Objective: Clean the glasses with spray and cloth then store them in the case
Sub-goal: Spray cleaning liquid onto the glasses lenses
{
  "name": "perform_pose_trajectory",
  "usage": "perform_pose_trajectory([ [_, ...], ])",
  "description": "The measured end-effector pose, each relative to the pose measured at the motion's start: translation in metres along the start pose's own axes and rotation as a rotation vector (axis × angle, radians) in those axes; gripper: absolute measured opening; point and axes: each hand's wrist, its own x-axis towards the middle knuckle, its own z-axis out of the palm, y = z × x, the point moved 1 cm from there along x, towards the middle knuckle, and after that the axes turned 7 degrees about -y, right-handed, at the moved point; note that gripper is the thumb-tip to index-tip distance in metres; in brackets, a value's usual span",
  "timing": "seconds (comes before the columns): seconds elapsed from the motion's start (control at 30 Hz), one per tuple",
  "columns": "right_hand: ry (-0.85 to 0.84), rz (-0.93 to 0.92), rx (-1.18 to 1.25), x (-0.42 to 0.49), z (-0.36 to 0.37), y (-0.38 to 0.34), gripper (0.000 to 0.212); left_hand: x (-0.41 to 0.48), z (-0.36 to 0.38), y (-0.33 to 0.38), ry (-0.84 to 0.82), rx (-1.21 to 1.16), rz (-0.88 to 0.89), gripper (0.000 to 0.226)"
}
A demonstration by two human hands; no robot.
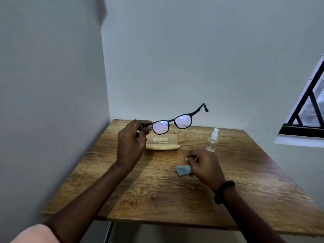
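Glasses (183,121) in L grip (130,146), R (204,164) touching cloth (182,170)

- A wooden table (157,199) stands in a corner, shut in by the left wall (52,102) along its left edge and the back wall (192,58) along its far edge.
- Its near edge and right side lie open; a window (308,109) sits well apart on the right.
- A case (164,142) lies toward the far middle, with a spray bottle (212,140) upright to its right and bare wood between them.
- The left hand (131,142) holds glasses (171,124) in the air over the case.
- The right hand (203,163) covers one end of a cloth (182,170), just in front of the bottle.
- Only two forearms cross the table's near half.
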Motion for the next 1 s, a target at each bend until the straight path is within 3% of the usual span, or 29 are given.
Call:
perform_pose_trajectory([
  [0.13,-0.121,0.085,-0.325,-0.001,0.009,0.004,0.018,-0.001,0.002,0.0,-0.011,0.086,0.087,0.021],
  [0.37,-0.219,0.116,-0.43,0.004,0.024,-0.001,0.024,-0.003,-0.001,0.003,-0.055,0.179,0.138,0.023],
  [0.43,-0.094,0.093,-0.397,0.0,0.018,-0.002,0.02,-0.003,-0.002,0.004,-0.061,0.19,0.156,0.021],
  [0.5,0.213,-0.011,-0.362,-0.007,0.006,-0.002,0.015,-0.003,-0.005,0.006,-0.069,0.196,0.17,0.021],
  [0.6,0.676,-0.083,-0.338,-0.012,-0.019,0.002,0.041,-0.003,-0.007,0.006,-0.078,0.197,0.181,0.022],
  [0.67,0.768,-0.033,-0.248,-0.006,-0.031,0.009,0.067,-0.002,-0.006,0.007,-0.081,0.205,0.191,0.02],
  [0.8,0.53,-0.048,-0.104,0.013,-0.029,0.025,0.104,0.001,-0.004,0.011,-0.081,0.211,0.192,0.019],
  [0.9,0.364,0.017,-0.143,0.018,-0.011,0.028,0.103,0.001,-0.004,0.014,-0.078,0.209,0.187,0.019],
  [1.0,0.323,0.046,-0.147,0.018,0.0,0.034,0.095,0.001,-0.004,0.017,-0.083,0.205,0.188,0.019],
])
